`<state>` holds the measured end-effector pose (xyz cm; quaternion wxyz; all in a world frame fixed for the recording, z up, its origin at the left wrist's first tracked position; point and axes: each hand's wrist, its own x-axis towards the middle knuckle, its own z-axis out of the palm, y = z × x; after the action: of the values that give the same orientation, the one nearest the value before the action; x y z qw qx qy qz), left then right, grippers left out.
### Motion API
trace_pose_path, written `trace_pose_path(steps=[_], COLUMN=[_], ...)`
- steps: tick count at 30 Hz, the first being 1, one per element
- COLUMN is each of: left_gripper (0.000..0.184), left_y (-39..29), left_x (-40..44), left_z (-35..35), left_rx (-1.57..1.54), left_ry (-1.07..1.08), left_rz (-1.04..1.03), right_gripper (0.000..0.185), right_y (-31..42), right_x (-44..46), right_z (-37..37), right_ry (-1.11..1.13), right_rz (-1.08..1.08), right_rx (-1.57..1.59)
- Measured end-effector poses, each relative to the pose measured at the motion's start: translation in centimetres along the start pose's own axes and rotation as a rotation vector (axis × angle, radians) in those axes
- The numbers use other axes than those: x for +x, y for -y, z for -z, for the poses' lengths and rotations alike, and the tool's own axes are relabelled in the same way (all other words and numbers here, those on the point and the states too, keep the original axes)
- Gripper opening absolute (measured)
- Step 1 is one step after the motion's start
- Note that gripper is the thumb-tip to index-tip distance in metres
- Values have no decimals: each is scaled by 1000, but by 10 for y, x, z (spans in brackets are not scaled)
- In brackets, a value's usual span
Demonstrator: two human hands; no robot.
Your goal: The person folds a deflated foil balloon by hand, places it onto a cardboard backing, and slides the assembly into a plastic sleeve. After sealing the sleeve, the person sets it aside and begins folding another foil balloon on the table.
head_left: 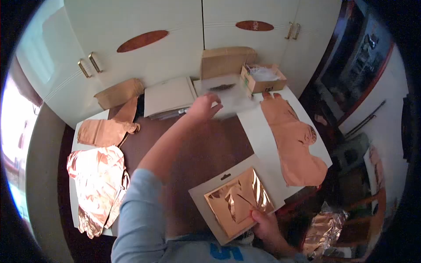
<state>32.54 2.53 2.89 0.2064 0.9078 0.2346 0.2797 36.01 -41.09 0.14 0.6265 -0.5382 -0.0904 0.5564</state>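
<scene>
My right hand (265, 225) grips the lower right edge of a pale card (199, 193) with a hang hole, thumb on top. A folded sheet of shiny copper-coloured foil (237, 199) lies flat on the card, perhaps an uninflated foil balloon. My left hand (207, 107) reaches to the back of the table, its bent fingers apart. Just beyond it is a blurred clear plastic sleeve (237, 98), with a small dark patch showing in it. I cannot tell whether the fingers touch the sleeve. Beside this hand lies a stack of pale cards (169, 96).
Flat copper-coloured foil shapes lie at the right (296, 149) and left (98, 131). Crumpled shiny foil (98, 175) covers the left front. A small open box (265, 81) and brown cardboard (226, 60) stand against the white cabinet (153, 17). A wrapped foil packet (324, 230) lies lower right.
</scene>
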Motion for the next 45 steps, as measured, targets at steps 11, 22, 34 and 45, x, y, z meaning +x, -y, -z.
trace_pose_path(steps=[11,22,34,45], left_gripper=[20,12,13,25], left_y=[40,-77,-108,-112], left_x=[57,-17,-260,-324], left_z=[-56,34,53,69], left_rx=[403,433,327,126], left_ry=[4,-180,64,71], left_rz=[321,-67,-4,-45], right_gripper=[62,64,40,45], right_y=[10,38,-11,-42], right_x=[-6,-3,-36,-44], right_z=[3,14,-13,-18], right_ry=[-6,45,220,354], right_rz=[67,345,-335,-184], right_rx=[189,43,-58,-27])
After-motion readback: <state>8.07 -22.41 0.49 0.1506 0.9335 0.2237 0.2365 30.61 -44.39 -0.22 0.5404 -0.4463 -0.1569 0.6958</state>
